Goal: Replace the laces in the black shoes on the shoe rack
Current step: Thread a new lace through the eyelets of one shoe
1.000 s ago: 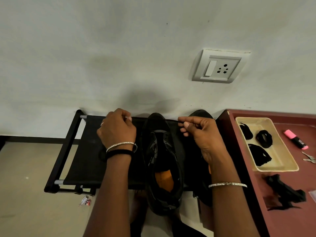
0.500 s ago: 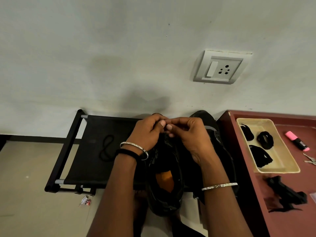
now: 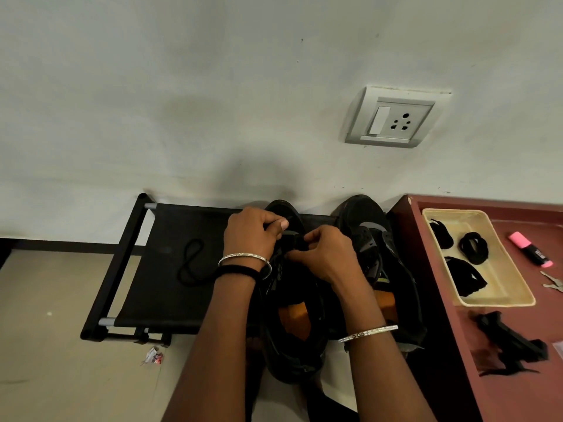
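Observation:
Two black shoes with orange insoles stand on a black fabric shoe rack (image 3: 158, 300) against the wall. Over the eyelet area of the left shoe (image 3: 292, 345), my left hand (image 3: 249, 236) and my right hand (image 3: 326, 254) sit close together, fingers curled, each pinching a black lace at the shoe's front. The lace between the fingers is mostly hidden. The right shoe (image 3: 365, 220) stands beside it, partly behind my right forearm. A loose black lace (image 3: 190, 263) lies looped on the rack to the left.
A maroon table (image 3: 499, 391) at the right carries a cream tray (image 3: 502, 269) with three bundles of black laces, a pink highlighter (image 3: 530, 248), keys (image 3: 553, 283) and a black object (image 3: 511, 342). A wall socket (image 3: 393, 118) is above. A small wrapper (image 3: 154, 356) lies on the floor.
My hands were apart with the lace stretched across the shoe's toe; they have come together over the eyelets. The loose lace on the rack, hidden by my left arm, is now uncovered.

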